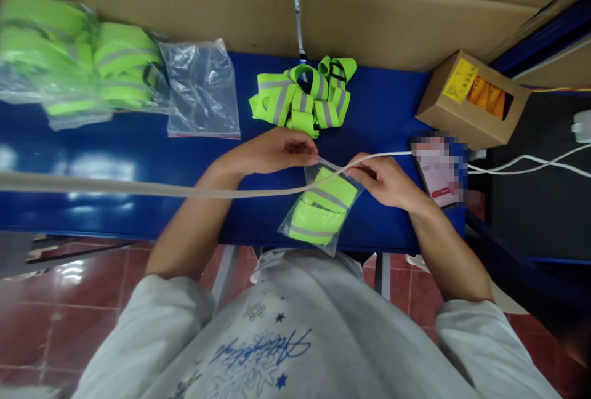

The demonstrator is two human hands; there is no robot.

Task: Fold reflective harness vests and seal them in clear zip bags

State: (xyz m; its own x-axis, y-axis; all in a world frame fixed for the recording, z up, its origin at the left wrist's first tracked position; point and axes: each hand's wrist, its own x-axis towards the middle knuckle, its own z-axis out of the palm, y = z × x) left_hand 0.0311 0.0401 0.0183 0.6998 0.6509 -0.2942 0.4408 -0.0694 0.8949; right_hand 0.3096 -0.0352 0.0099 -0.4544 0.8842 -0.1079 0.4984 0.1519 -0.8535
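Note:
Near the front edge of the blue table is a clear plastic bag [287,226] with a folded neon-yellow reflective strap [318,217] inside. My left hand [293,149] pinches one corner of the bag's top edge. At the opposite corner, my right hand [376,177] grips the same edge between thumb and fingers. A white cable [258,194] crosses the view in front of the bag and hides part of it. Just beyond my hands, a loose heap of neon-yellow reflective straps [302,96] with dark buckles lies on the table.
An empty clear zip bag [203,91] lies at the left, beside bagged neon straps [127,63] and a larger bagged pile [46,48]. At the right are a phone [436,171] and a cardboard box [496,116] with orange packets. Cardboard [369,23] stands along the back.

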